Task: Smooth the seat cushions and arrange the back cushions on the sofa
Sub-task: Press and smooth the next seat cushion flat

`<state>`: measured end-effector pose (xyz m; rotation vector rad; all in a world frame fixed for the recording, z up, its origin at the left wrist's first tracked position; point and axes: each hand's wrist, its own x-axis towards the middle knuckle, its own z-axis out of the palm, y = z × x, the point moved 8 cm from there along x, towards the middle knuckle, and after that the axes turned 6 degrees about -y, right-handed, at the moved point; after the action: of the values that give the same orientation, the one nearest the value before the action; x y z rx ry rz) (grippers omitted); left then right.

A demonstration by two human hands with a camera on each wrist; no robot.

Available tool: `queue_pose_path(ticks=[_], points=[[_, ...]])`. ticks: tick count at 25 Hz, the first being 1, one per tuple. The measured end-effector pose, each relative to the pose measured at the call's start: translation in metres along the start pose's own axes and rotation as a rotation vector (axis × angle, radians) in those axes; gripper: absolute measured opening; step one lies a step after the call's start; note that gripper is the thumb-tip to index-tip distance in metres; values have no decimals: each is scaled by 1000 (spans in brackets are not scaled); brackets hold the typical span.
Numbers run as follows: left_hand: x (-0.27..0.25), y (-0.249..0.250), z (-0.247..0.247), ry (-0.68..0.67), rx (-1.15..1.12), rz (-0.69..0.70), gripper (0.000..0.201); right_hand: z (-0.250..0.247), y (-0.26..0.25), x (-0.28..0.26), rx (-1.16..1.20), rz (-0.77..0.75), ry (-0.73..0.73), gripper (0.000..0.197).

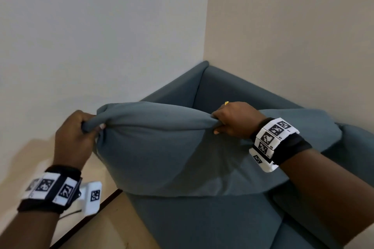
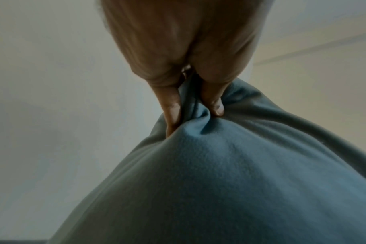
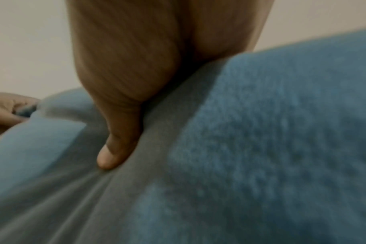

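A blue-grey back cushion [image 1: 162,147] hangs upright over the blue-grey sofa [image 1: 212,222], held by its two top corners. My left hand [image 1: 89,127] grips the top left corner, with the fabric bunched between thumb and fingers [image 2: 213,104]. My right hand [image 1: 220,123] grips the top right corner, thumb [image 3: 113,148] pressed into the cushion's front [image 3: 261,148]. A second back cushion [image 1: 315,127] leans against the sofa back behind my right wrist. The seat cushion [image 1: 202,226] lies below, partly hidden by the held cushion.
The sofa stands in a room corner, with a white wall [image 1: 101,36] on the left and a beige wall [image 1: 293,26] behind. Its left armrest [image 1: 178,87] runs along the white wall. Light wooden floor [image 1: 113,226] shows at the lower left.
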<state>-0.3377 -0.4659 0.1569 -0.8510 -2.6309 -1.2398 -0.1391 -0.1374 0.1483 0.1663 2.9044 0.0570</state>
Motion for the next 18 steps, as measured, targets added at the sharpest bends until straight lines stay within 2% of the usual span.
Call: queue_pose_path(ticks=[3, 6, 9, 11, 13, 15, 18], points=[[14, 19, 26, -66, 0, 51, 20, 4, 9, -37, 32, 81, -13, 36], [40, 24, 72, -191, -50, 104, 21, 37, 20, -60, 125, 179, -134, 41], [78, 15, 149, -441, -53, 189, 19, 92, 39, -55, 232, 279, -299, 43], [99, 2, 216, -607, -9, 287, 23, 139, 56, -36, 312, 371, -383, 44], [119, -24, 279, -689, 32, 288, 18, 180, 75, -13, 427, 495, -372, 47], [143, -53, 328, -738, 28, 210, 31, 208, 98, 9, 516, 643, -284, 55], [158, -82, 377, -898, -222, 39, 75, 236, 128, 17, 489, 810, -249, 75]])
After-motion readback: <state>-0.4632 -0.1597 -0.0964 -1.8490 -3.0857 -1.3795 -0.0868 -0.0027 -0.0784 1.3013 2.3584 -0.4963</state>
